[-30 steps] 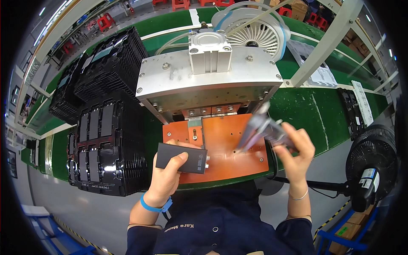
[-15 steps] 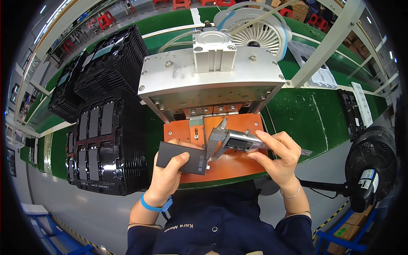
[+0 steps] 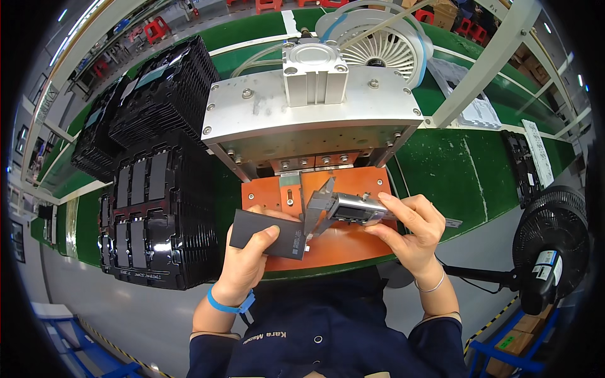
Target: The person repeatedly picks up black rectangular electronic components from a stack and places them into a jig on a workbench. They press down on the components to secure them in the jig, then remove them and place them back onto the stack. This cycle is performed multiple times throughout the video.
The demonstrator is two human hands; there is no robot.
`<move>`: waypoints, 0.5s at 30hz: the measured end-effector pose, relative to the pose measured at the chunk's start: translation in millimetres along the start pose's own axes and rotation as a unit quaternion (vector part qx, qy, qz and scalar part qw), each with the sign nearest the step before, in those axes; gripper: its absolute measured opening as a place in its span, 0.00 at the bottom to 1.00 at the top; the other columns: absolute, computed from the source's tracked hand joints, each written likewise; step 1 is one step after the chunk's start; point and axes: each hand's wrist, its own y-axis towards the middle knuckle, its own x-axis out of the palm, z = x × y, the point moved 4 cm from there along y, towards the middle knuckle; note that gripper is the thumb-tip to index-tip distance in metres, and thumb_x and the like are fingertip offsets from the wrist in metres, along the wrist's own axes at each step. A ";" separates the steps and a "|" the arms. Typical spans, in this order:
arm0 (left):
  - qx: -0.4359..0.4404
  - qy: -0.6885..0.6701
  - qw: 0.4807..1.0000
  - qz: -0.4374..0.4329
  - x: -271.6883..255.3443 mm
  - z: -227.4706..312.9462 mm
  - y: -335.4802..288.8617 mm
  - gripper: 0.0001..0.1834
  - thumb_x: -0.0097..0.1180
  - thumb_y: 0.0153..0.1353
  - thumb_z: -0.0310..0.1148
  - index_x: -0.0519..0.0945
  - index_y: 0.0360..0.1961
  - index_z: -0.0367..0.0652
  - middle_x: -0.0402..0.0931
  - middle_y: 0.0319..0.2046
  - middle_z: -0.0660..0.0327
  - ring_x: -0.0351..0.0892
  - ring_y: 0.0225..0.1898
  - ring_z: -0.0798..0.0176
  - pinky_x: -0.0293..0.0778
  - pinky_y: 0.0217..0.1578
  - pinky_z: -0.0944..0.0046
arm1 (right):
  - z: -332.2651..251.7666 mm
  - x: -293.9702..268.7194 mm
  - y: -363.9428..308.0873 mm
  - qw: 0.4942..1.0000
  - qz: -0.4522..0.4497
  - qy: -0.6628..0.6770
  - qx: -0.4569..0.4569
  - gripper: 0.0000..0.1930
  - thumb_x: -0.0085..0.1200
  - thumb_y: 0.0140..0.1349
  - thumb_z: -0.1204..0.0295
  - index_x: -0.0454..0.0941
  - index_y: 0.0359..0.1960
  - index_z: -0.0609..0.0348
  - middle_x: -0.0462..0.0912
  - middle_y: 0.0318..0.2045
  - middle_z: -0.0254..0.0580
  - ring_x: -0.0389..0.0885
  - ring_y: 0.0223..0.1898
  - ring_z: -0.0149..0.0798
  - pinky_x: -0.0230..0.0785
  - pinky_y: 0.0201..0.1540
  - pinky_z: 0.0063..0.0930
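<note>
My left hand [image 3: 248,259] grips a flat black battery pack [image 3: 283,238], its thumb lying across the face and its fingers hidden behind. Small print and a pale tab show at the pack's right end. A digital caliper [image 3: 353,208] is pinched between the thumb and fingers of my right hand [image 3: 411,230]. The caliper's jaws [image 3: 317,214] point left and meet the pack's right edge; whether they clamp it I cannot tell. Both things are held above the orange base plate [image 3: 353,249] of a silver press [image 3: 252,113].
Stacked black trays [image 3: 165,214] holding flat dark packs stand at the left, with more tray stacks [image 3: 164,94] behind. A black fan [image 3: 547,252] is at the right, a white fan [image 3: 391,53] behind the press. A metal frame post [image 3: 485,63] rises at the right.
The caliper has tilted slightly, so its display now shows less. Both hands keep nearly the same place and grip. The view has shifted a little.
</note>
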 end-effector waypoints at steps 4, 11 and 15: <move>-0.003 0.005 1.000 -0.011 2.4 1.5 1.4 0.11 0.49 0.60 0.27 0.74 0.36 0.26 0.81 0.36 0.44 0.85 0.33 0.54 0.82 0.40 0.58 | 0.7 0.0 -0.7 1.000 0.002 -0.003 0.001 0.27 0.75 0.38 0.63 0.86 0.45 0.51 0.74 0.20 0.29 0.70 0.19 0.29 0.60 0.22 0.22; -0.009 -0.005 1.000 0.001 -1.8 -0.4 0.0 0.10 0.49 0.59 0.27 0.74 0.38 0.29 0.80 0.39 0.45 0.83 0.37 0.57 0.81 0.42 0.59 | -4.6 -5.3 -1.2 1.000 -0.003 0.000 -0.009 0.27 0.75 0.38 0.62 0.86 0.44 0.51 0.74 0.20 0.28 0.70 0.19 0.29 0.60 0.22 0.22; -0.019 -0.003 1.000 0.014 -3.6 -1.6 -1.3 0.09 0.49 0.59 0.27 0.72 0.38 0.32 0.79 0.40 0.48 0.82 0.40 0.58 0.80 0.42 0.59 | -7.0 -2.2 -3.7 1.000 -0.007 0.011 -0.014 0.27 0.75 0.38 0.62 0.86 0.44 0.51 0.74 0.19 0.28 0.69 0.19 0.28 0.60 0.21 0.22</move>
